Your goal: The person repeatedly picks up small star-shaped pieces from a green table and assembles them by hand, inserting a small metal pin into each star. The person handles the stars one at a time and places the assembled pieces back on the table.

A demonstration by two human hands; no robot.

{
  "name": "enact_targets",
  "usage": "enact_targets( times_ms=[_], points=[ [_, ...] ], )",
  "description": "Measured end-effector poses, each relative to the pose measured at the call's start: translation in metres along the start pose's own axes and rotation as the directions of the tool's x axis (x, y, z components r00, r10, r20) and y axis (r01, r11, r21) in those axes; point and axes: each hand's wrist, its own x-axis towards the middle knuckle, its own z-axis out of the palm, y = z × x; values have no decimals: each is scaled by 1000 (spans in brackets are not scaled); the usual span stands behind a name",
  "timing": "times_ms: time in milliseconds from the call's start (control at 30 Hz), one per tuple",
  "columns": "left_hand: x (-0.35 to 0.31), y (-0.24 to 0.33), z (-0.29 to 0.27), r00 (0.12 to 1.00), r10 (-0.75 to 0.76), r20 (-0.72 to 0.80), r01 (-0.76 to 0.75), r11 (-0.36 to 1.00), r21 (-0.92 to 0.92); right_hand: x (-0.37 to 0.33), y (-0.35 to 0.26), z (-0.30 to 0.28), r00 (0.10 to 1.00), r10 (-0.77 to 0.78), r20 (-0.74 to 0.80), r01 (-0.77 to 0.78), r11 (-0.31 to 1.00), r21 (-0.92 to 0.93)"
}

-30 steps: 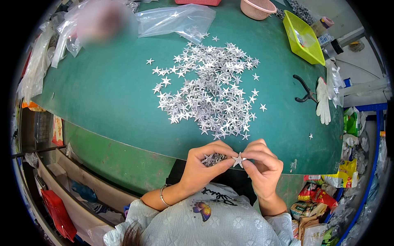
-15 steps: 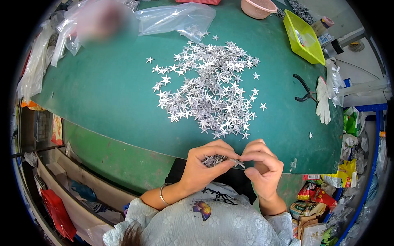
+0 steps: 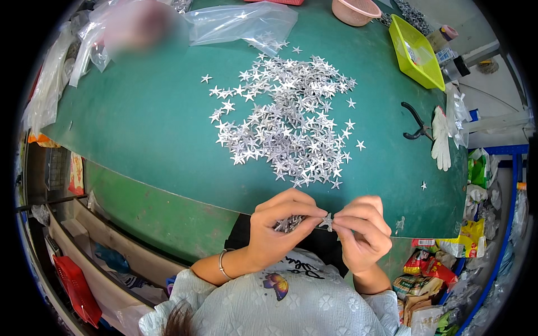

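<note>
My left hand (image 3: 268, 227) is closed around a handful of small silver metal stars (image 3: 289, 224). Between its thumb and fingertips it pinches one metal star (image 3: 327, 222), shaped like a starfish. My right hand (image 3: 365, 231) grips the same star from the other side, thumb and fingers pressed together. Both hands are just over the near table edge, in front of my body. Beyond them a large loose pile of metal stars (image 3: 291, 129) spreads over the green table (image 3: 145, 123).
Black-handled pliers (image 3: 416, 120) lie beside a white glove (image 3: 441, 140) at the right. A yellow-green basket (image 3: 417, 56) and a pink basket (image 3: 356, 11) stand at the far right. Clear plastic bags (image 3: 241, 25) lie at the back. Shelves with packages (image 3: 431, 266) flank the table.
The right hand's fingers have closed in on the star at the left fingertips, which has turned its flat face into view. The pile is unchanged; the view has shifted slightly.
</note>
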Motion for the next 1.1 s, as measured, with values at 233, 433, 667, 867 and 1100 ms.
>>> enact_targets(
  times_ms=[233,433,667,867,1100],
  points=[
    [2,0,-2,995,-87,55,91,993,-78,-1,3,2,969,244,32,-244,937,249],
    [3,0,-1,973,-202,111,222,951,-214,-10,7,6,894,442,77,-419,761,496],
    [3,-2,-4,969,-169,178,207,952,-226,-10,6,8,898,438,53,-405,772,490],
    [3,0,-3,964,-187,187,228,947,-229,-12,7,8,903,426,50,-398,789,469],
    [1,-2,-3,962,-207,179,248,936,-248,-12,5,10,906,419,57,-400,802,444]
  ],
)
